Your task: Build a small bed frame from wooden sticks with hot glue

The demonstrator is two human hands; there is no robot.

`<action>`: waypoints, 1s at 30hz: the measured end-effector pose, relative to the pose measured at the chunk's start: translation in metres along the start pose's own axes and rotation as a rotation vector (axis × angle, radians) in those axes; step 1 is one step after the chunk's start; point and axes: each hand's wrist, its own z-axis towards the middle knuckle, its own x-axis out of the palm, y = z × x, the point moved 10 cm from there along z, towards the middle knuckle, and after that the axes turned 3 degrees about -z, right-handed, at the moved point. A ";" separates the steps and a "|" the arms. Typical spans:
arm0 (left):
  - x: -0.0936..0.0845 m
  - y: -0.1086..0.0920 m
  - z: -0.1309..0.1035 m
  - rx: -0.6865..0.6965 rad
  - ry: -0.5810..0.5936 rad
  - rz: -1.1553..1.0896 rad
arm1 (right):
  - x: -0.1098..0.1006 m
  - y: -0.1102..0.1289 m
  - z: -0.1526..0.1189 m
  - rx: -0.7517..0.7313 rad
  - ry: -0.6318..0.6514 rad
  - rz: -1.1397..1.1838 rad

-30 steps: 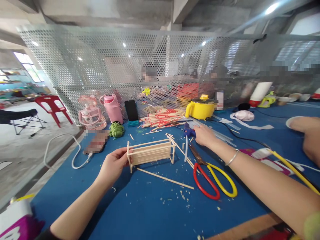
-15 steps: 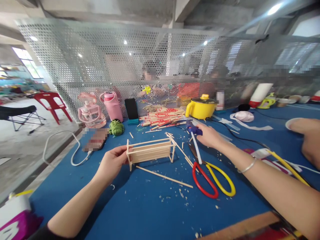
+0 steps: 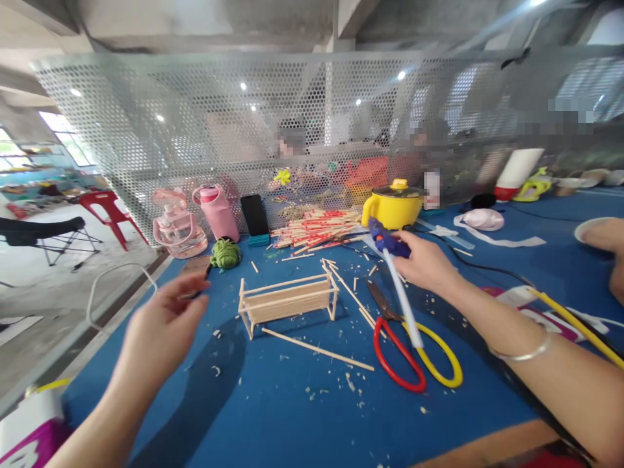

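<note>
Gripping the dark blue plastic glue gun (image 3: 391,243), your right hand (image 3: 429,263) has its fingers wrapped around the handle. You cannot tell how hard they squeeze. A long white glue stick (image 3: 403,302) pokes out the back and, seen from above, crosses over the big metal scissors (image 3: 390,315) with one red and one yellow handle. Your left hand (image 3: 166,322) is up over the blue desk (image 3: 292,422), its fingers a bit bent and its thumb spread apart from them. The small, long frame of pale wooden sticks (image 3: 287,300) stands between your hands, right of your left fingers and not touching them. One loose pale wooden stick (image 3: 316,349) lies just in front of it.
</note>
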 end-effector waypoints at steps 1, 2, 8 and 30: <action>-0.019 -0.023 -0.001 0.086 -0.145 0.080 | -0.007 0.005 -0.001 0.013 -0.003 0.074; -0.021 -0.049 -0.001 0.189 -0.173 0.112 | -0.012 0.010 -0.003 0.023 -0.007 0.128; 0.108 -0.138 0.008 0.562 0.571 0.403 | -0.007 0.026 -0.024 0.009 -0.034 0.326; 0.161 -0.128 0.009 0.650 0.711 0.566 | -0.032 0.058 -0.049 -0.230 0.199 0.276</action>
